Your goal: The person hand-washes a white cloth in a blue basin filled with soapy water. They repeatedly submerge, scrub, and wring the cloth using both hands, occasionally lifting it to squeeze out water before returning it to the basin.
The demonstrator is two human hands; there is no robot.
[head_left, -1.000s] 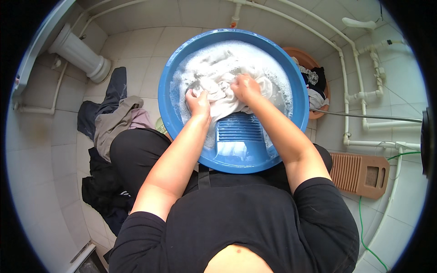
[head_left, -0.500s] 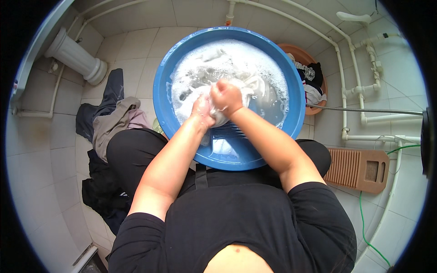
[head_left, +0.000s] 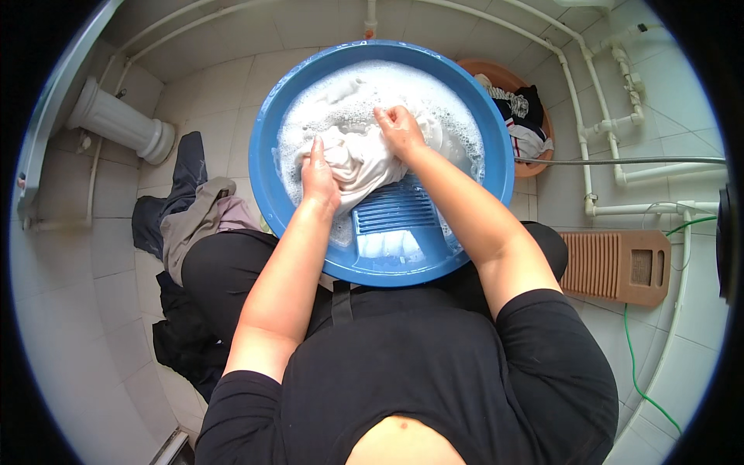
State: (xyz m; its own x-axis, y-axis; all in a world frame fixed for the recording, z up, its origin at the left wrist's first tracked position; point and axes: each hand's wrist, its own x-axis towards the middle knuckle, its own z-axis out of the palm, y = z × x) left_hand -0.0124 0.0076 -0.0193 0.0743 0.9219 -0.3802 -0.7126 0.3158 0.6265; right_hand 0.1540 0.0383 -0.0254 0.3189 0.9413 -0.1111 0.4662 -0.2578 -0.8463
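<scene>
Wet white cloth point(head_left: 355, 164) lies bunched between my two hands, over the suds in a big blue basin point(head_left: 265, 167). My left hand point(head_left: 320, 177) is closed on the cloth's left side, thumb up. At its upper right edge, my right hand point(head_left: 400, 136) has curled fingers gripping the fabric; the fingertips are partly hidden. Just below the cloth shows the basin's built-in ridged washboard point(head_left: 395, 208), wet and shiny. Thick white foam point(head_left: 426, 85) covers much of the water, and more pale fabric seems to lie under it on the right.
An orange-brown tub point(head_left: 535, 167) of clothes stands behind the basin's right side. Dark trousers point(head_left: 186, 170), a beige garment point(head_left: 194, 209) and black clothes point(head_left: 182, 325) lie on the left. A brown washboard point(head_left: 608, 266) rests at right, near a green cord point(head_left: 637, 372) and white pipes point(head_left: 577, 116).
My hands have moved apart, the left one leftward and the right one up. The white cloth, earlier squeezed between them, now spreads wider, and more of the ridged board shows.
</scene>
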